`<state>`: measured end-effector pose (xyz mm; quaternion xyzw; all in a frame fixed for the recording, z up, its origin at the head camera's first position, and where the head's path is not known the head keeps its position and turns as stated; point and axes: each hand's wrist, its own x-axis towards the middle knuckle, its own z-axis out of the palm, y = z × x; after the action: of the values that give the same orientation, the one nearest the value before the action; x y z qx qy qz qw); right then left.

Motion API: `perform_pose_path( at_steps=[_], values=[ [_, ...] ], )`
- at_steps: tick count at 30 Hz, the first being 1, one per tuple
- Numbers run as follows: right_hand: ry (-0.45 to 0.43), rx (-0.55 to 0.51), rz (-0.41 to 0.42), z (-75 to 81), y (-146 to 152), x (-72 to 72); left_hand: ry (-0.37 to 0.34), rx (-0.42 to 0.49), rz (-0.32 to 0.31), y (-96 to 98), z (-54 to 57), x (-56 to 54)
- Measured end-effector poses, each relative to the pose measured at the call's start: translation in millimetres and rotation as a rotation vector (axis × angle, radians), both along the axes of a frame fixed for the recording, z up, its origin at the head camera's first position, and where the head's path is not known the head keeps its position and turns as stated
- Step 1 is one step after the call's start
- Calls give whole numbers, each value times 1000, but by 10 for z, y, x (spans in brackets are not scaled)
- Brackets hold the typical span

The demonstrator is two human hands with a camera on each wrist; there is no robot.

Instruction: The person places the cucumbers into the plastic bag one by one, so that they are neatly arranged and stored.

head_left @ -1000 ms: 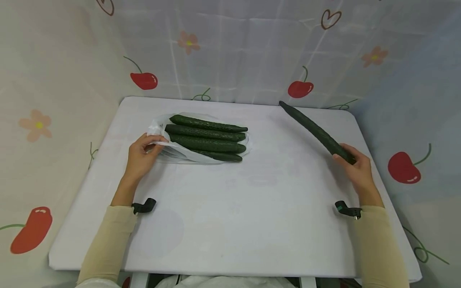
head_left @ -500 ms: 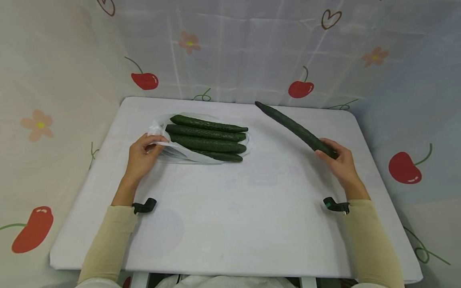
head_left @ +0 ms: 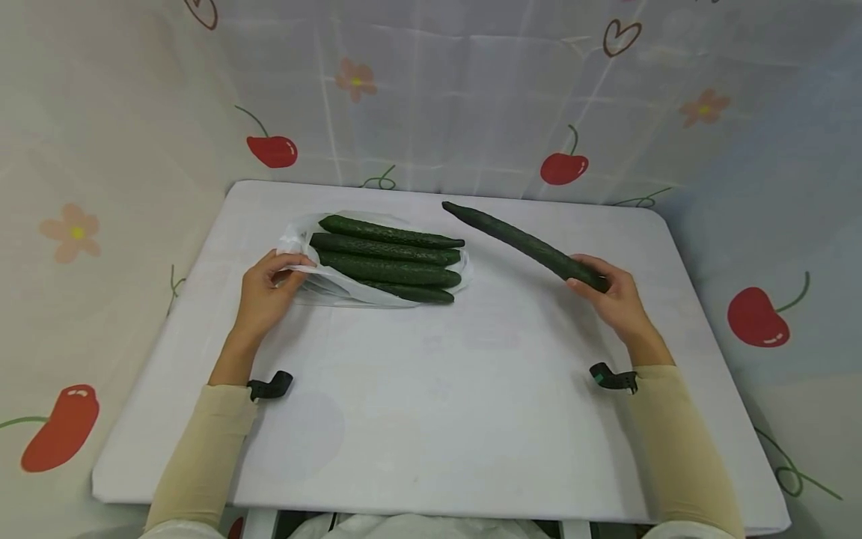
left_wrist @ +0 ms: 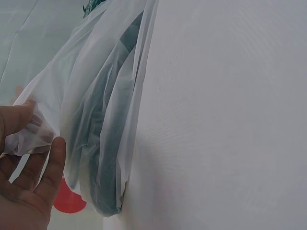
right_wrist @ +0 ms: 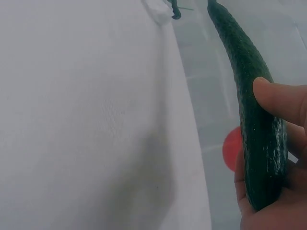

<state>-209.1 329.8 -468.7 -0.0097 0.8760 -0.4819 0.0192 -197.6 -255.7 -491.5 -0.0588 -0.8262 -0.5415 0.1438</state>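
Note:
My right hand grips a long dark green cucumber near its near end. The cucumber slants up and to the left, its far tip near the open side of a thin white plastic bag. In the right wrist view the thumb presses along the cucumber with the fingers behind it. My left hand pinches the bag's left edge. Several cucumbers lie side by side in the bag, their right ends showing. Through the film, the left wrist view shows a cucumber lengthwise.
The white-covered table has rounded corners. A pale curtain printed with cherries, flowers and hearts encloses its back and sides. Each wrist wears a small black camera, such as the left camera.
My right hand has moved left with the cucumber, bringing its tip close to the bag. The left hand and the bagged cucumbers have stayed in place.

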Motion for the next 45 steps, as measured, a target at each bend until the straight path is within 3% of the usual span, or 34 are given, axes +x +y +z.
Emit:
perform_pose_path(
  at_steps=[5, 14, 28, 32, 39, 45],
  values=[
    [-7, -12, 57, 25, -153, -71, -5, 2, -3, -5, 23, -10],
    [-5, -65, 185, -80, -573, -221, -46, -5, 13, -3, 48, -7],
    [35, -69, 340, -105, -1229, -632, 56, -24, -28, 37, 94, -41],
    [31, -73, 364, -91, -1367, -736, 83, -52, -19, 75, 156, -41],
    [9, -82, 378, -78, -1521, -880, 114, -57, -17, 191, 385, 32],
    [4, -85, 417, -76, -1687, -953, 148, -46, -29, 230, 415, 21]
  ],
)
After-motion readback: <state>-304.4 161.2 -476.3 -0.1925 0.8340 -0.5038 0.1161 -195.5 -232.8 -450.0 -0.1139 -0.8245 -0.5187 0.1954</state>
